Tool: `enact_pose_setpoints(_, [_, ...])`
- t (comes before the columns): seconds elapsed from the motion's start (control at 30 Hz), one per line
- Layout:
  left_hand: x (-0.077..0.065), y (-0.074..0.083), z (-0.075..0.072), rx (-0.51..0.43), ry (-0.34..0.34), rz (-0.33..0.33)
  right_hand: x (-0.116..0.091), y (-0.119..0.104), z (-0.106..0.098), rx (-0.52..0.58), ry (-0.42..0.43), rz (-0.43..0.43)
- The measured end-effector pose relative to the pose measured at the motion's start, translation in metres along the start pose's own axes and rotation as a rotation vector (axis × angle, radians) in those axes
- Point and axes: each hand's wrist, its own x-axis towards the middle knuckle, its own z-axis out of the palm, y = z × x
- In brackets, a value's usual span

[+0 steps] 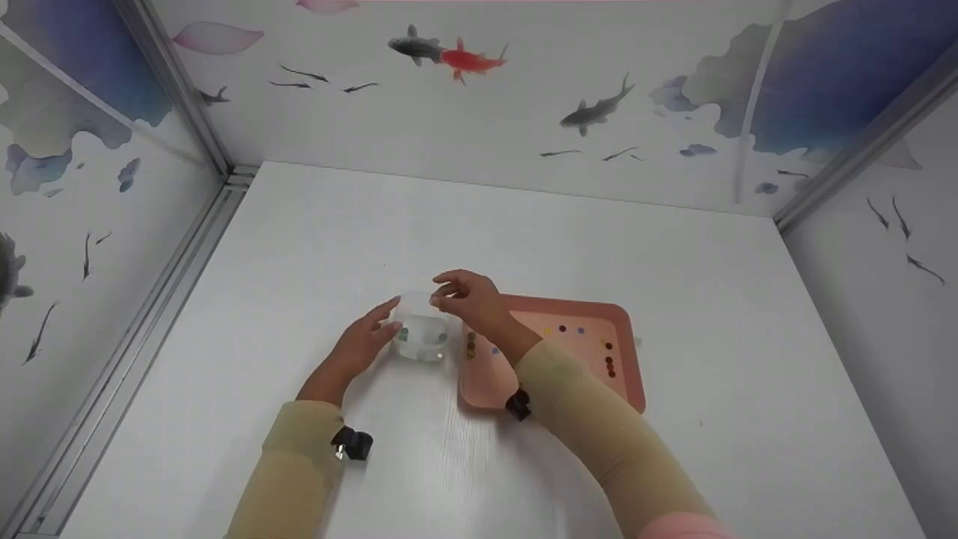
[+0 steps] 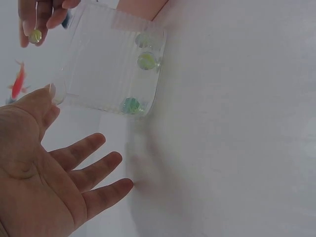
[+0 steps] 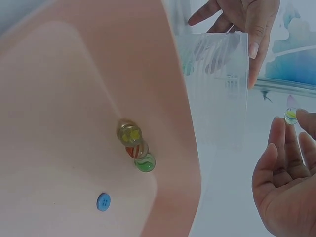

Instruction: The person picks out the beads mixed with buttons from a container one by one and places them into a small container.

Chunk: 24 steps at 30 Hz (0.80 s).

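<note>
A clear plastic box [image 1: 420, 352] stands on the table, with a few glass marbles [image 2: 146, 60] at its bottom. Beside its left wall is my left hand [image 1: 364, 344]; the thumb lies at the box's rim and the other fingers are spread, fairly straight. Over the far right part of the box I hold my right hand [image 1: 471, 299]. Between its thumb and fingertips it pinches a clear marble with a yellow swirl [image 3: 291, 116]. To the right sits a pink tray [image 1: 636, 359], partly hidden under my right forearm.
Inside the tray, several marbles [image 3: 144, 163] are lined up by the left wall, with a blue button [image 3: 103, 202] near them. More small buttons [image 1: 581, 330] lie along the tray's far and right sides. Printed panels [image 1: 494, 127] wall in the white table [image 1: 359, 217].
</note>
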Motion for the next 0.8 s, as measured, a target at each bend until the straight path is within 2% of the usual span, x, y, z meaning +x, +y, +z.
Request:
enact_pose_setpoints(0.53, [0.000,0.000,0.000,0.011,0.016,0.008,0.002,-0.003,0.009,-0.166,-0.012,0.023])
enact_pose_setpoints(0.8, [-0.001,0.002,0.000,0.022,0.017,-0.019,0.004,-0.004,0.014,-0.256,-0.032,0.033])
